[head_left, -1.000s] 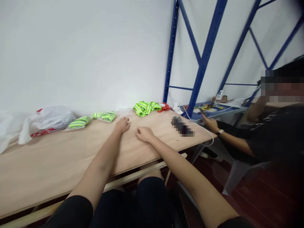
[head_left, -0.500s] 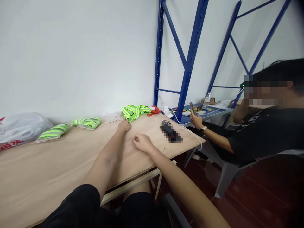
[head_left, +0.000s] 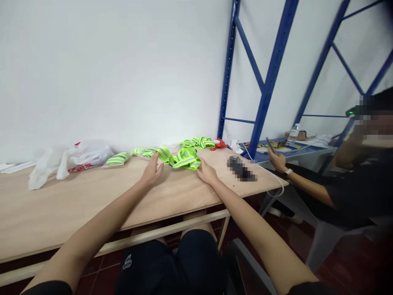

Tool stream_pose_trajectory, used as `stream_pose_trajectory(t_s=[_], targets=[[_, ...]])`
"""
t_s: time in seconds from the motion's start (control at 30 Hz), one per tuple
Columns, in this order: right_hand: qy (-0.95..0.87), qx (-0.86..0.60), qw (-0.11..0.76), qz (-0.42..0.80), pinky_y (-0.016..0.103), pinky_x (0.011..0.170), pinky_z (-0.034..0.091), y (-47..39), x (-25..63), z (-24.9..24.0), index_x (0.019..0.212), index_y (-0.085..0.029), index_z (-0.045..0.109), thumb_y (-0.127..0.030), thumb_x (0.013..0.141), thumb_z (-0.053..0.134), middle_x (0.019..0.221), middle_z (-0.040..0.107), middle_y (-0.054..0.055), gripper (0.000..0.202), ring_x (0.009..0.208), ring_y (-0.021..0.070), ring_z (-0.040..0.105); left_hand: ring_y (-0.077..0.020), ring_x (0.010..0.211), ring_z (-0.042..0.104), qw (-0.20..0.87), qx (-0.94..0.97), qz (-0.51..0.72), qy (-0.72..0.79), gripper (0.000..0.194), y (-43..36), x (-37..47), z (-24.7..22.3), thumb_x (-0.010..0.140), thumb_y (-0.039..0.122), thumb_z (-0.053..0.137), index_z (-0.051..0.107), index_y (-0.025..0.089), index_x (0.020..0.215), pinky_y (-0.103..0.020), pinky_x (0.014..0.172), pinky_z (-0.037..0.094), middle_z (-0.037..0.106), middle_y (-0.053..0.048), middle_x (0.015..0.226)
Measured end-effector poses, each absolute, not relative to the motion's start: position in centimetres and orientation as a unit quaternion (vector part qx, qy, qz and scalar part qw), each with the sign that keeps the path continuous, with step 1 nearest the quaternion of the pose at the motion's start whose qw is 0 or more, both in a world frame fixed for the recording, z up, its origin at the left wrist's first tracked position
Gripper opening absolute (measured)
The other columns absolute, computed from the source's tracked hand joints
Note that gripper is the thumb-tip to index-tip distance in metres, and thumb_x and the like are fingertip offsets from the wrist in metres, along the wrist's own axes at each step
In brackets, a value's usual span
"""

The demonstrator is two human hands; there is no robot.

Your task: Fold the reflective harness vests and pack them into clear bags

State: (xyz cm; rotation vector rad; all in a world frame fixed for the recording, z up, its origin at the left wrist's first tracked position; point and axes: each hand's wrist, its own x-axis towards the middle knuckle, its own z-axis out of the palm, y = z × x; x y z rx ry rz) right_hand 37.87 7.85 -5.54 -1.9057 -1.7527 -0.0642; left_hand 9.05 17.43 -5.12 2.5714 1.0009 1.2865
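A neon-green reflective vest (head_left: 186, 159) with grey bands, loose and strap-like, stretches between my hands just over the table. My left hand (head_left: 151, 170) grips its left end at the fingertips, the thumb partly apart. On the right end, my right hand (head_left: 207, 172) is closed, its fingertips partly hidden by the fabric. Behind it, close to the wall, lies another crumpled heap of the same green banded material (head_left: 201, 142).
Left along the wall are green bagged packs (head_left: 116, 159) and a white plastic bag (head_left: 92, 153). A blurred dark object (head_left: 241, 169) and a white cable (head_left: 276, 176) lie right. Beyond the blue rack post (head_left: 266, 90), a seated person holds a phone (head_left: 270, 145).
Both hands now hold a green vest, drawn toward me from the pile and spread between them. The left hand has moved left of it. My view has turned leftward.
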Motion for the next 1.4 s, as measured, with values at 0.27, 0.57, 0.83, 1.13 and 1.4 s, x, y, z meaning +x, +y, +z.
stream_pose_trajectory(t_s=[0.27, 0.57, 0.83, 1.13, 1.4], targets=[[-0.714, -0.652, 0.247, -0.062, 0.033, 0.084, 0.047, 9.0, 36.9, -5.9, 0.135, -0.023, 0.052, -0.034, 0.093, 0.053, 0.130, 0.059, 0.010, 0.044, 0.103, 0.0238, 0.064, -0.0293, 0.129, 0.050, 0.026, 0.822, 0.458, 0.338, 0.063, 16.8, 4.0, -3.4, 0.096, 0.032, 0.040, 0.023, 0.016, 0.155, -0.045, 0.102, 0.047, 0.040, -0.018, 0.152], [-0.784, -0.555, 0.263, -0.085, 0.032, 0.084, 0.048, 7.2, 34.6, -4.5, 0.130, -0.021, 0.051, -0.031, 0.096, 0.048, 0.129, 0.059, 0.011, 0.036, 0.107, 0.0230, 0.060, -0.0287, 0.101, 0.062, 0.006, 0.950, 0.242, 0.196, 0.050, 13.7, 8.5, -2.8, 0.082, 0.063, 0.063, 0.066, 0.023, 0.112, -0.038, 0.092, 0.047, 0.067, -0.010, 0.106], [-0.871, -0.432, 0.220, -0.077, 0.034, 0.100, 0.043, 6.5, 32.7, -4.5, 0.139, -0.022, 0.049, -0.045, 0.096, 0.052, 0.140, 0.056, 0.012, 0.049, 0.126, 0.0240, 0.054, -0.0286, 0.103, 0.063, 0.077, 0.933, 0.267, 0.229, 0.048, 13.9, 8.6, -3.6, 0.090, 0.058, 0.054, 0.064, 0.022, 0.120, -0.039, 0.092, 0.048, 0.069, -0.010, 0.114], [-0.822, -0.521, 0.205, -0.102, 0.027, 0.078, 0.042, 7.4, 32.8, -5.2, 0.105, -0.021, 0.064, -0.033, 0.097, 0.053, 0.107, 0.071, 0.008, 0.019, 0.099, 0.0207, 0.063, -0.0252, 0.088, 0.064, 0.195, 0.830, 0.408, 0.326, 0.056, 14.4, 7.7, -2.0, 0.092, 0.067, 0.040, 0.065, 0.018, 0.097, -0.035, 0.084, 0.051, 0.071, -0.006, 0.093], [-0.744, -0.591, 0.288, -0.118, 0.026, 0.068, 0.038, 8.3, 33.6, -5.8, 0.100, -0.025, 0.062, -0.033, 0.098, 0.053, 0.101, 0.069, 0.003, 0.012, 0.092, 0.0184, 0.062, -0.0201, 0.060, 0.062, 0.248, 0.787, 0.433, 0.363, 0.057, 16.5, 5.4, -2.0, 0.089, 0.072, 0.042, 0.060, 0.019, 0.079, -0.030, 0.065, 0.047, 0.063, -0.001, 0.055]])
